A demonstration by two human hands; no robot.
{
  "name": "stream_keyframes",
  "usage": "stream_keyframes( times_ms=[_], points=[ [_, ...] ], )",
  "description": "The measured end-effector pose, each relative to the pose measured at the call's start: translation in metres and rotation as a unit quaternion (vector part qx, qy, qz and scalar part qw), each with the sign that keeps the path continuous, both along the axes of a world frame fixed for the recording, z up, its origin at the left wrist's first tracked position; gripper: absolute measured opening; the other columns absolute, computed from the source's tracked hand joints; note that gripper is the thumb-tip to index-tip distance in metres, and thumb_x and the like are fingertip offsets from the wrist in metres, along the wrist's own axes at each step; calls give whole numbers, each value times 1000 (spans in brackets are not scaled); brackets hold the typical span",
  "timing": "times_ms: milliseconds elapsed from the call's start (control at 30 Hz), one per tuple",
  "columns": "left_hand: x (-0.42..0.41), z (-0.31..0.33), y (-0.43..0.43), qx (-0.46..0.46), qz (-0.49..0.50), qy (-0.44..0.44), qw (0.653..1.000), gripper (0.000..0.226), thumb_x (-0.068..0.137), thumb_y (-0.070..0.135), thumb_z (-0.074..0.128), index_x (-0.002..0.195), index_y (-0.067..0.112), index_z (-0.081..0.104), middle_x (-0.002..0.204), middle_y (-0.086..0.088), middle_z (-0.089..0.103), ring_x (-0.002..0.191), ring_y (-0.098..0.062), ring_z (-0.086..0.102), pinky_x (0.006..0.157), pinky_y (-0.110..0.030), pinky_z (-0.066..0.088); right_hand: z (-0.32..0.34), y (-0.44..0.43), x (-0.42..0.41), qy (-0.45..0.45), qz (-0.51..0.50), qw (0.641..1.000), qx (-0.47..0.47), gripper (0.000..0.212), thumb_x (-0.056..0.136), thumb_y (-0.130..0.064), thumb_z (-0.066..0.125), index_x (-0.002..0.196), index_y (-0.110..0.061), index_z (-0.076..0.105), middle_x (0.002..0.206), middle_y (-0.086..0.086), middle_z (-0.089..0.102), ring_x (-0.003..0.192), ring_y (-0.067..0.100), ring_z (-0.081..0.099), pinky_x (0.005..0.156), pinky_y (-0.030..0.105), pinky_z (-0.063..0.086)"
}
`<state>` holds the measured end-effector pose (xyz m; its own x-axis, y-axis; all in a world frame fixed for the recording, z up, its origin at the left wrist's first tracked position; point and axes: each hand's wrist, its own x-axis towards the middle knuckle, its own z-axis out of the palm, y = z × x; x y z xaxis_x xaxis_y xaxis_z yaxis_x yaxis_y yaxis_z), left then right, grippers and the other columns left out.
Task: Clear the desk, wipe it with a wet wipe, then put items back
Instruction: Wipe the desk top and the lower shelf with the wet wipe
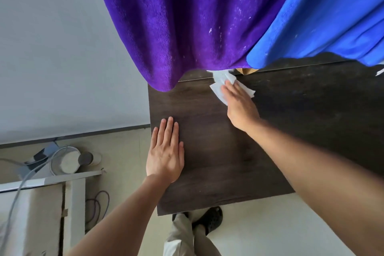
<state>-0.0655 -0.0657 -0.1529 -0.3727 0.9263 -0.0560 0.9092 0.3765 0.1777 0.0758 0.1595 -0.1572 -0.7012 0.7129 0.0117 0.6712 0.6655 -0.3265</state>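
The right hand [239,106], fingers straight, presses the wet wipe [218,89] flat on the desk [207,162] at upper centre. The wipe lies under its fingertips. The left hand [165,151] rests open-flat at lower left.

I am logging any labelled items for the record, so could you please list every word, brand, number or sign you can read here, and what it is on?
None can be read.
The wet wipe under the right hand: plain white, no print.
The desk: bare wood grain only.
The purple cloth and the blue cloth: pale specks, no lettering.
The clutter on the floor: too blurred to show any label.
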Motion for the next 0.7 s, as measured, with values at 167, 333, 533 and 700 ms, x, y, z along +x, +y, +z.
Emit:
stream_keyframes(
  times_ms=[167,333,533,700],
  points=[
    [1,0,-1,-1,-5,-6,1000,54,95,27,29,143,2,33,154,-15,24,144,-29,15,116,-44,14,1,-59,-44,31,105,993,-35,60,72,18,51,129,-1,52,142,17,45,132,39,39,108,46,34],
    [0,0,-1,-7,-4,-9,1000,55,95,26,33,144,2,32,155,-14,22,145,-28,13,117,-44,14,6,-3,-14,4,-24,1000,-8,57,74,12,44,129,-1,50,135,19,50,127,41,43,107,42,33],
    [-1,0,0,-13,-6,-17,1000,56,95,27,29,144,2,30,155,-15,21,145,-28,11,116,-45,15,10,-29,-85,-55,-224,973,-28,56,87,-3,45,140,4,27,145,23,27,140,41,14,116,42,13],
    [-2,-1,0,-8,-8,-22,1000,56,95,27,26,144,1,29,155,-15,21,145,-28,10,116,-45,14,7,-35,-64,-11,-36,999,-26,55,82,4,45,137,-3,37,141,19,37,137,39,26,114,42,23]
  ],
)
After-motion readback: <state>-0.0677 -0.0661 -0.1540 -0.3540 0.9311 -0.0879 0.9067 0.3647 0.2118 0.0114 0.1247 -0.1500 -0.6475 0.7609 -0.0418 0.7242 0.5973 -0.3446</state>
